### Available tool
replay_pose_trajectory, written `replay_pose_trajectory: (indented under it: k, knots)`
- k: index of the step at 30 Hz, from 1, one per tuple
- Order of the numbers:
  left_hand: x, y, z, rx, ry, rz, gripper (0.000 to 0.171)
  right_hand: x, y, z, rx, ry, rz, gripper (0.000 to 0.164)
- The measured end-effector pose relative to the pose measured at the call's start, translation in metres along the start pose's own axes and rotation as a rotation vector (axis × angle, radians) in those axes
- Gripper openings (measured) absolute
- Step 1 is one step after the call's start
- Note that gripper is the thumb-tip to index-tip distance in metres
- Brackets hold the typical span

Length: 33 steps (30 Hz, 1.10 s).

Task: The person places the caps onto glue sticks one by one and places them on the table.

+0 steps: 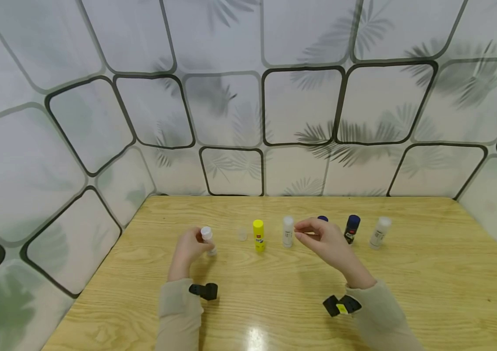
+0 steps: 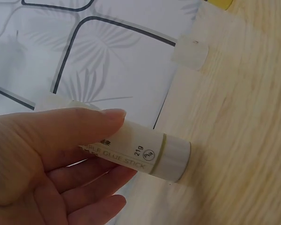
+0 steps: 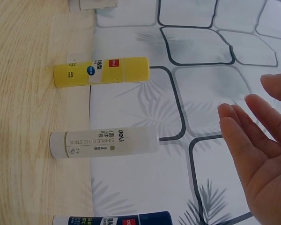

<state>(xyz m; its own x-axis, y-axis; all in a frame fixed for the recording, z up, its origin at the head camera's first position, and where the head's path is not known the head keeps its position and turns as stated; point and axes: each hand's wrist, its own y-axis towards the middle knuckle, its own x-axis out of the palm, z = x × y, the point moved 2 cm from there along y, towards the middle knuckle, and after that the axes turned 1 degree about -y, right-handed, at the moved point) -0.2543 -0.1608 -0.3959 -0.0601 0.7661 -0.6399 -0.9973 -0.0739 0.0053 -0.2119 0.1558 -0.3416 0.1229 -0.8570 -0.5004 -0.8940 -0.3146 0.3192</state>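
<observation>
My left hand (image 1: 190,247) grips a white glue stick (image 2: 131,145) between thumb and fingers. In the left wrist view the thumb hides part of its label and upper body. On the table just right of it stands a small translucent cap (image 1: 242,234). My right hand (image 1: 325,243) hovers with slightly bent fingers, holding nothing. Nearest to it is another white glue stick (image 1: 288,232), upright on the table; the right wrist view shows a gap between fingertips and stick (image 3: 105,142). A yellow glue stick (image 1: 259,236) stands between the cap and that white stick.
Behind the right hand, a dark blue glue stick (image 1: 322,219) is mostly hidden. Farther right stand another dark blue glue stick (image 1: 352,229) and a white glue stick (image 1: 380,232). A patterned wall covering (image 1: 231,112) rises at the back edge of the wooden table (image 1: 270,287).
</observation>
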Motion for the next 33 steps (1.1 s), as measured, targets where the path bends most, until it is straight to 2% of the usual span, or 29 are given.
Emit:
replay_pose_trajectory:
  k: [7,21,27,33]
  knots:
    - [0.005,0.002,-0.007,-0.029,-0.047,-0.044,0.027,0.001,0.000,0.000,0.003,0.009,0.001,0.019]
    - [0.004,0.002,-0.009,-0.036,-0.044,-0.043,0.029,0.001,0.000,-0.002,0.001,0.034,-0.003,0.022]
    - [-0.005,-0.003,-0.001,-0.004,-0.042,-0.006,0.029,0.001,0.000,-0.001,-0.006,0.019,-0.004,0.020]
    - [-0.019,-0.011,0.018,0.048,-0.039,0.056,0.028,0.002,0.000,0.000,-0.002,0.003,-0.014,0.020]
